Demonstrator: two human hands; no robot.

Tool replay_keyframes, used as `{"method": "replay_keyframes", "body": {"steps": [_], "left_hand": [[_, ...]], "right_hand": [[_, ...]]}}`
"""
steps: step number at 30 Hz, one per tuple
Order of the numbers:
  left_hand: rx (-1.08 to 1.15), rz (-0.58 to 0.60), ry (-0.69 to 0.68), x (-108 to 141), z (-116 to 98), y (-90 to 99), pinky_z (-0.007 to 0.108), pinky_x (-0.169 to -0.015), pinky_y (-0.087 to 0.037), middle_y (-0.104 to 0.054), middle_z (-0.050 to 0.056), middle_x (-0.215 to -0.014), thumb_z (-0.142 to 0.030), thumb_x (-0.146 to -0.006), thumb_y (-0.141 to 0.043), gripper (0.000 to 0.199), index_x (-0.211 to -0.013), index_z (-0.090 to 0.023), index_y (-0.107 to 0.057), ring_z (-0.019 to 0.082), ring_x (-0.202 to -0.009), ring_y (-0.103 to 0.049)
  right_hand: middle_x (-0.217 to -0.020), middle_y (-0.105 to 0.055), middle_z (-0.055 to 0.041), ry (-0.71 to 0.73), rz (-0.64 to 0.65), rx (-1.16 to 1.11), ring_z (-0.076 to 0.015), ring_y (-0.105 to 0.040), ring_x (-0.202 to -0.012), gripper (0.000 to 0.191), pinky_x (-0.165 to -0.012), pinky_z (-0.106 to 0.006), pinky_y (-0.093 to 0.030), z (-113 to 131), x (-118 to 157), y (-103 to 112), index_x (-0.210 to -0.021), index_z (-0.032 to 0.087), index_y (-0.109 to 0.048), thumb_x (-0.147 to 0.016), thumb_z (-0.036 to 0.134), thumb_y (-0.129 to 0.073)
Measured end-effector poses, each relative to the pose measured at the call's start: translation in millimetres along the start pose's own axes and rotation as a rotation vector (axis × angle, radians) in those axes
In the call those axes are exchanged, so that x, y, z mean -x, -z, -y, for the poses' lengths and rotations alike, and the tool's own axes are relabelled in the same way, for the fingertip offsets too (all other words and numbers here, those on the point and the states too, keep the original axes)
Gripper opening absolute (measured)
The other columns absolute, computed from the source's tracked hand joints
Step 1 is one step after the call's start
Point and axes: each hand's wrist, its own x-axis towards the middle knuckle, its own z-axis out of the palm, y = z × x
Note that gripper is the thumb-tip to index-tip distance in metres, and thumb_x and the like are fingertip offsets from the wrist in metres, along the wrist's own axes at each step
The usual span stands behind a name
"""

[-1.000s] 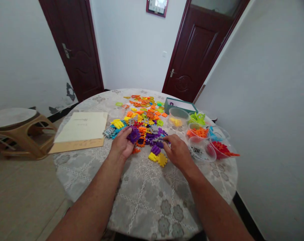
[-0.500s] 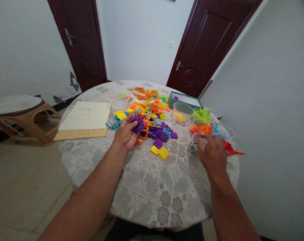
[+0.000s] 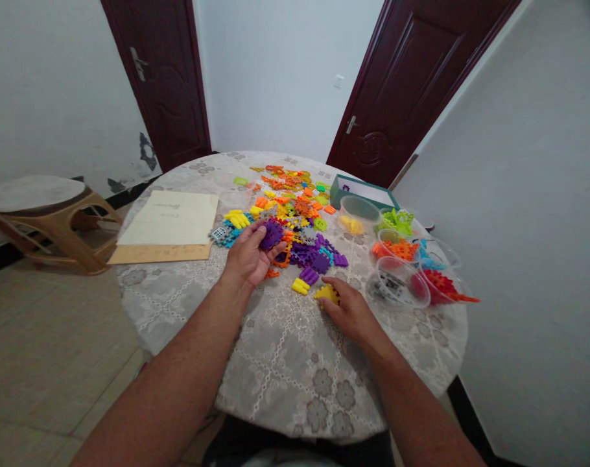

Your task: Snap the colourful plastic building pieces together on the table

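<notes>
Purple interlocking plastic block (image 3: 272,235) sits in the curled fingers of the left hand (image 3: 249,253), which is turned palm-up and partly closed, holding the block by its edge just above the tablecloth. The right hand (image 3: 351,311) lies low on the table, half open, with its fingers over a yellow block (image 3: 327,295); whether it has actually gripped the block, I cannot tell. A small yellow piece (image 3: 300,286) and a purple piece (image 3: 309,275) lie just beyond and between the hands.

Both hands are over a round table (image 3: 295,389) with a grey lace-pattern cloth. Ahead of them spreads a loose heap of multicoloured blocks (image 3: 295,217), with a purple cluster (image 3: 320,261) at its near edge. To the right stand clear plastic bowls, sorted by colour: grey-black pieces (image 3: 399,290) nearest, then red (image 3: 438,288), blue (image 3: 436,256), orange (image 3: 392,250), green (image 3: 397,222) and yellow (image 3: 356,217). A teal box (image 3: 363,192) stands behind them at the far side of the table. On the left lies a cream sheet of paper (image 3: 171,219) on a brown cardboard folder (image 3: 159,254).

Beyond the table, a tan plastic stool (image 3: 47,220) stands on the left, and two dark red doors (image 3: 163,71) (image 3: 412,84) are set in the white walls.
</notes>
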Motion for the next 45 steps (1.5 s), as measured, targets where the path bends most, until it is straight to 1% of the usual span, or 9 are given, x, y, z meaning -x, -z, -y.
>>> {"method": "replay_keyframes", "body": {"steps": [5, 10, 17, 21, 28, 33, 37, 41, 45], "left_hand": [[0.007, -0.009, -0.016, 0.7, 0.3, -1.9, 0.037, -0.083, -0.066, -0.073, 0.007, -0.103, -0.006, -0.089, -0.065, 0.022, -0.104, -0.02, -0.069, 0.02, -0.097, -0.071], [-0.002, 0.017, -0.007, 4.0, -1.6, -5.5, 0.043, -0.087, -0.066, -0.072, 0.007, -0.103, 0.006, -0.072, -0.058, 0.047, -0.108, -0.021, -0.07, 0.023, -0.096, -0.07], [0.022, -0.005, -0.006, 4.8, -5.1, -5.2, 0.042, -0.085, -0.065, -0.071, 0.009, -0.109, 0.001, -0.066, -0.057, 0.048, -0.108, -0.02, -0.068, 0.024, -0.099, -0.069], [0.024, -0.009, -0.004, 4.2, -5.9, -4.1, 0.04, -0.08, -0.066, -0.071, 0.009, -0.105, 0.0, -0.066, -0.056, 0.046, -0.107, -0.018, -0.067, 0.024, -0.095, -0.07], [0.026, 0.007, -0.017, 2.7, -4.3, -2.4, 0.04, -0.08, -0.066, -0.07, 0.007, -0.107, 0.001, -0.066, -0.057, 0.046, -0.107, -0.018, -0.067, 0.022, -0.094, -0.069], [0.003, 0.016, -0.012, 3.0, -5.0, -2.0, 0.04, -0.079, -0.066, -0.071, 0.007, -0.105, -0.001, -0.066, -0.059, 0.047, -0.109, -0.018, -0.066, 0.021, -0.093, -0.07], [-0.023, 0.034, -0.003, 3.8, -4.6, -2.1, 0.041, -0.081, -0.066, -0.071, 0.006, -0.103, -0.003, -0.067, -0.06, 0.05, -0.114, -0.018, -0.065, 0.021, -0.092, -0.071], [-0.072, 0.053, 0.01, 6.7, -2.0, -4.0, 0.042, -0.08, -0.066, -0.071, 0.006, -0.101, -0.003, -0.068, -0.061, 0.05, -0.116, -0.017, -0.065, 0.02, -0.091, -0.07], [-0.126, 0.059, 0.04, 11.6, 2.3, -7.9, 0.042, -0.079, -0.067, -0.071, 0.008, -0.105, -0.002, -0.067, -0.06, 0.05, -0.115, -0.016, -0.066, 0.022, -0.095, -0.07]], "right_hand": [[-0.098, -0.073, -0.0049, -0.07, 0.005, -0.222, -0.0224, -0.065, -0.085, 0.033, -0.08, -0.035, -0.05, -0.4, -0.7, 10.5, -0.122, 0.026, -0.073, -0.092, 0.032, -0.061], [-0.108, -0.072, -0.0036, 0.019, 0.149, -0.278, -0.0205, -0.065, -0.091, 0.032, -0.082, -0.034, -0.05, 15.4, -8.6, 10.5, -0.126, 0.026, -0.069, -0.095, 0.031, -0.06], [-0.119, -0.069, -0.0091, 0.251, 0.125, -0.028, -0.0222, -0.064, -0.11, 0.027, -0.099, -0.038, -0.048, 35.2, -31.6, -7.5, -0.124, 0.022, -0.067, -0.099, 0.024, -0.057], [-0.125, -0.065, -0.0113, 0.298, 0.173, 0.086, -0.0237, -0.062, -0.118, 0.033, -0.104, -0.04, -0.047, 36.6, -33.0, -18.3, -0.13, 0.022, -0.061, -0.097, 0.019, -0.058], [-0.124, -0.061, -0.0095, 0.262, 0.19, 0.092, -0.0225, -0.061, -0.112, 0.051, -0.099, -0.039, -0.049, 35.1, -24.7, -23.3, -0.139, 0.024, -0.053, -0.091, 0.019, -0.068], [-0.115, -0.061, -0.0083, 0.239, 0.239, 0.182, -0.0235, -0.06, -0.105, 0.029, -0.091, -0.036, -0.048, 37.9, -21.1, -19.4, -0.118, 0.022, -0.061, -0.091, 0.025, -0.068], [-0.108, -0.064, -0.0074, 0.246, 0.265, 0.251, -0.0224, -0.061, -0.094, 0.021, -0.08, -0.033, -0.046, 43.2, -14.7, -17.3, -0.114, 0.021, -0.058, -0.095, 0.025, -0.061], [-0.099, -0.069, -0.0051, 0.274, 0.322, 0.216, -0.0212, -0.062, -0.088, 0.013, -0.075, -0.031, -0.043, 50.5, -10.7, 3.0, -0.107, 0.021, -0.063, -0.096, 0.028, -0.062], [-0.089, -0.07, -0.0026, 0.251, 0.338, 0.158, -0.0184, -0.061, -0.078, 0.014, -0.069, -0.03, -0.043, 55.5, -30.8, 59.4, -0.097, 0.022, -0.067, -0.098, 0.036, -0.064]]}}
